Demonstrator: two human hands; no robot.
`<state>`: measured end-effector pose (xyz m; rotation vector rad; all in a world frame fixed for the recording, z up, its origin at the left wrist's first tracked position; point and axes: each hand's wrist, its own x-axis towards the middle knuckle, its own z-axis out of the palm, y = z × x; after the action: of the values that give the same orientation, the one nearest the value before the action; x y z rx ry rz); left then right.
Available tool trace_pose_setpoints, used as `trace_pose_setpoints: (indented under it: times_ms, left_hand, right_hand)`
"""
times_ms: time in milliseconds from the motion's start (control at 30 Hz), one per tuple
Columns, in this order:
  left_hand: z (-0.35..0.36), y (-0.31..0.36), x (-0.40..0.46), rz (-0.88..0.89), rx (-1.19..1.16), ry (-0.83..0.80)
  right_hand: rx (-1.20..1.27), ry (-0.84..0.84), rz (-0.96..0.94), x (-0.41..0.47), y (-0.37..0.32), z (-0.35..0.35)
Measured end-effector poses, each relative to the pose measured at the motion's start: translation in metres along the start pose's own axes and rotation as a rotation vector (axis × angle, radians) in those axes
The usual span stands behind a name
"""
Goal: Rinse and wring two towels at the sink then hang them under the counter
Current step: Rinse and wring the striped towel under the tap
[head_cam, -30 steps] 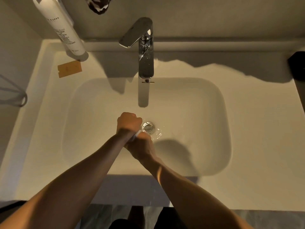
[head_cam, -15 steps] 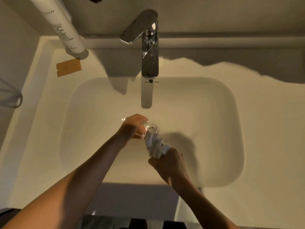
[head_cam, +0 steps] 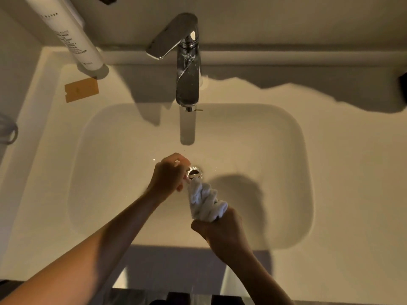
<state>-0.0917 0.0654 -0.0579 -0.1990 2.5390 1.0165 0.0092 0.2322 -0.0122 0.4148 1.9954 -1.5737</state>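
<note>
In the lower centre of the frame the right hand (head_cam: 222,230) is gripping the near end of a twisted white towel (head_cam: 206,202), fingers curled tight round it, while the left hand (head_cam: 168,176) is pinching the far end just beside the drain (head_cam: 195,172). The towel's long axis is running diagonally, from lower right up toward the drain. Both hands are sitting over the sink (head_cam: 92,137) basin's middle, its walls well apart on every side, leaving open room for twisting; the faucet (head_cam: 187,84) is hanging clear in the upper centre
</note>
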Motion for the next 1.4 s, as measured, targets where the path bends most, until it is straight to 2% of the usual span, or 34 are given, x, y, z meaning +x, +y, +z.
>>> trace_pose_setpoints:
  times_ms: [33,67,100,133,167,233,267,333,433,567,700,867,900,967,1033,1133,1200,1233,1333,1400]
  left_hand:
    - [-0.013,0.014,-0.013,-0.102,-0.282,-0.082]
    - [-0.024,0.025,-0.026,-0.259,-0.679,-0.281]
    - [-0.033,0.031,-0.036,-0.342,-0.919,-0.437]
    - [-0.039,0.036,-0.045,-0.325,-1.004,-0.509]
    - [-0.043,0.041,-0.052,-0.244,-0.938,-0.510]
    - [-0.045,0.048,-0.055,-0.162,-0.817,-0.401]
    - [-0.040,0.046,-0.053,-0.234,-0.787,-0.338]
    - [-0.034,0.038,-0.041,-0.406,-0.635,-0.196]
    - [-0.025,0.040,-0.029,-0.450,-0.259,-0.119]
    - [-0.025,0.041,-0.029,-0.480,-0.525,0.133]
    - [-0.036,0.071,-0.050,-0.409,-0.607,0.145]
    - [-0.077,0.103,-0.075,-0.218,-0.833,0.018]
    - [-0.084,0.105,-0.081,-0.194,-0.827,-0.024]
    - [-0.090,0.110,-0.095,-0.140,-0.652,-0.032]
    - [-0.091,0.117,-0.104,-0.089,-0.550,0.044]
    - [-0.097,0.127,-0.111,0.018,-0.620,0.218]
    - [-0.102,0.130,-0.114,0.022,-0.660,0.322]
    - [-0.105,0.130,-0.115,0.001,-0.743,0.364]
    - [-0.125,0.134,-0.120,-0.084,-1.209,0.420]
    - [-0.141,0.139,-0.125,-0.076,-1.370,0.444]
  right_hand:
    - [0.151,-0.071,0.050,0.003,-0.003,0.000]
    - [0.304,-0.183,0.108,0.006,-0.010,0.001]
    - [0.426,-0.311,0.163,0.009,-0.017,0.003]
    - [0.495,-0.447,0.207,0.013,-0.023,0.004]
    - [0.511,-0.568,0.232,0.016,-0.028,0.006]
    - [0.481,-0.705,0.247,0.023,-0.037,0.015]
    - [0.457,-0.708,0.275,0.024,-0.040,0.020]
    - [0.382,-0.608,0.311,0.028,-0.043,0.035]
    - [0.152,-0.349,0.221,0.042,-0.037,0.053]
    - [-0.326,-0.140,-0.010,0.046,-0.037,0.058]
    - [-0.413,-0.022,-0.113,0.024,-0.055,0.044]
    - [-0.254,0.032,-0.144,0.010,-0.091,-0.005]
    - [-0.160,0.032,-0.149,0.007,-0.099,-0.016]
    - [-0.015,-0.007,-0.221,-0.001,-0.114,-0.033]
    - [0.030,-0.093,-0.292,-0.014,-0.125,-0.044]
    - [0.040,-0.262,-0.320,-0.031,-0.140,-0.064]
    - [-0.056,-0.257,-0.386,-0.035,-0.148,-0.077]
    - [-0.071,-0.218,-0.424,-0.037,-0.152,-0.082]
    - [0.039,-0.018,-0.479,-0.042,-0.160,-0.097]
    - [0.038,0.059,-0.557,-0.047,-0.158,-0.108]
